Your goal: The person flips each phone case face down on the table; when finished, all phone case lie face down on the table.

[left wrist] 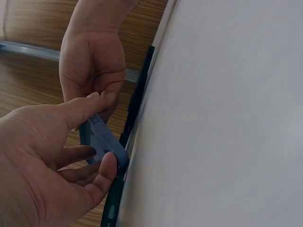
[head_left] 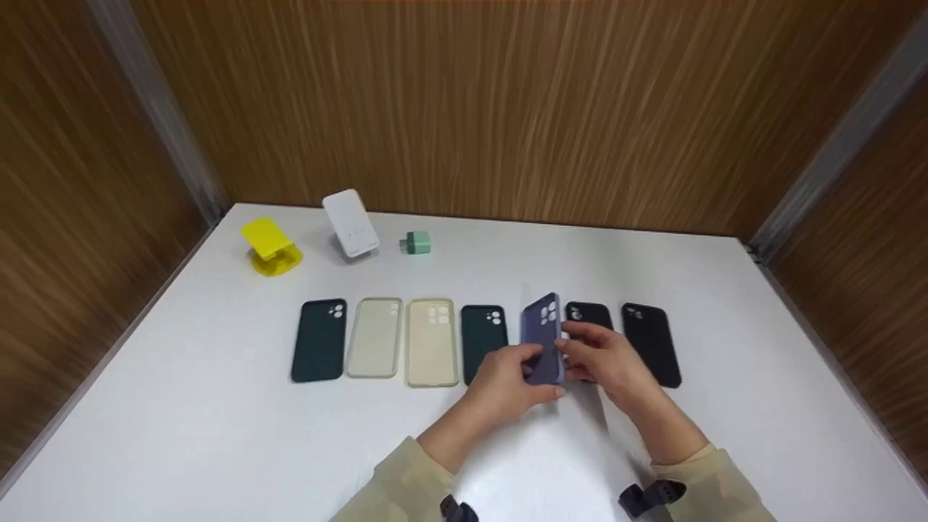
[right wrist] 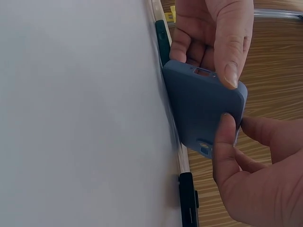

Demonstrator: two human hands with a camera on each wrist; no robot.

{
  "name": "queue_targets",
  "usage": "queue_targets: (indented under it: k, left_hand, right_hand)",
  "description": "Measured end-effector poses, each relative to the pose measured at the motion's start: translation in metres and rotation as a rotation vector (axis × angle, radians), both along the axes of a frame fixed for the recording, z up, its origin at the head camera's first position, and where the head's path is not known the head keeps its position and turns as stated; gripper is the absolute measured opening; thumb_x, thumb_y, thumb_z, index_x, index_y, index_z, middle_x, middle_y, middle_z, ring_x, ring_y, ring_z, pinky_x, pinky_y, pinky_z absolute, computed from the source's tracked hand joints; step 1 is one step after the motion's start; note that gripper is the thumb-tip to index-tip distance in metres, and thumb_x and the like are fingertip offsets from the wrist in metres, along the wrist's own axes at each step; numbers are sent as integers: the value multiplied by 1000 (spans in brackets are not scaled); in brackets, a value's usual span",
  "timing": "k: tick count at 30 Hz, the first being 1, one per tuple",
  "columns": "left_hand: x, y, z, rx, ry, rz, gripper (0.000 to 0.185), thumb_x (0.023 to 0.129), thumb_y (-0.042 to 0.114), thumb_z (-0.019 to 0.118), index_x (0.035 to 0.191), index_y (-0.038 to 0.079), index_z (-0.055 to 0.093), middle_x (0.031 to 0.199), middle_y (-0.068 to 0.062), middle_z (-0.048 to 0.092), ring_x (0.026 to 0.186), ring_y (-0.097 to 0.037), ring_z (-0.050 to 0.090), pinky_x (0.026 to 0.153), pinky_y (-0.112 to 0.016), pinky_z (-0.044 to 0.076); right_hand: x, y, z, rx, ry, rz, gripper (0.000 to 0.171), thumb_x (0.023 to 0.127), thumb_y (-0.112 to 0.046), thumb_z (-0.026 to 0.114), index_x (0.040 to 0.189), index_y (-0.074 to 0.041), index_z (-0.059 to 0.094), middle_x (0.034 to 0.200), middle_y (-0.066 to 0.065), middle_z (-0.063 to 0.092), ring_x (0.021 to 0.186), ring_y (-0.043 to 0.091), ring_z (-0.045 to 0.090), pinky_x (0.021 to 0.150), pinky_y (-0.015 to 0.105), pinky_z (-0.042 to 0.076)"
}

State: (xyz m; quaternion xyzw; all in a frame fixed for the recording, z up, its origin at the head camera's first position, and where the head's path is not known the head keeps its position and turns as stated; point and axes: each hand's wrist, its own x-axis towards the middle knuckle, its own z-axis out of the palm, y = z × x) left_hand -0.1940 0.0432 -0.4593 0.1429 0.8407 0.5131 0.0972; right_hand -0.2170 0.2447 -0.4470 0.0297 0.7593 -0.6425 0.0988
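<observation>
Both hands hold a purple-blue phone case [head_left: 545,337], tilted up on its long edge in the head view. My left hand [head_left: 502,383] grips its lower end, with the thumb at the bottom edge. At its right long edge my right hand [head_left: 607,361] pinches it between thumb and fingers. The right wrist view shows the outer back of the case [right wrist: 201,99], including its port cutout and camera holes. A dark green phone case [head_left: 484,335] lies just left, partly behind the left hand. A black phone case [head_left: 591,313] is mostly hidden by the right hand.
Another black case [head_left: 652,344] lies at the row's right end. Leftward lie a cream case [head_left: 432,348], a pale translucent case [head_left: 374,341] and a dark green case [head_left: 319,341]. Behind stand a yellow phone stand [head_left: 268,243], a white stand [head_left: 351,221] and a green charger plug [head_left: 418,243].
</observation>
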Motion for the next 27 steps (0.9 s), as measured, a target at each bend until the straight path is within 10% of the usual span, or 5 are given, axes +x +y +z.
queue_targets:
  k: [18, 27]
  left_hand:
    - [0, -3, 5, -8, 54, -4, 60, 94, 24, 83, 146, 5, 61, 139, -13, 68, 119, -17, 68, 99, -31, 56]
    - [-3, 1, 10, 30, 151, -26, 71, 92, 16, 79, 155, 4, 49, 112, -11, 77, 93, -11, 71, 81, -27, 57]
  right_hand:
    - [-4, -4, -9, -118, -34, 96, 51, 107, -12, 63, 152, 6, 50, 111, 14, 69, 88, 18, 71, 80, 30, 62]
    - [-3, 3, -8, -123, -5, 191, 52, 110, -18, 59, 154, 7, 47, 118, 16, 74, 96, 22, 76, 83, 33, 62]
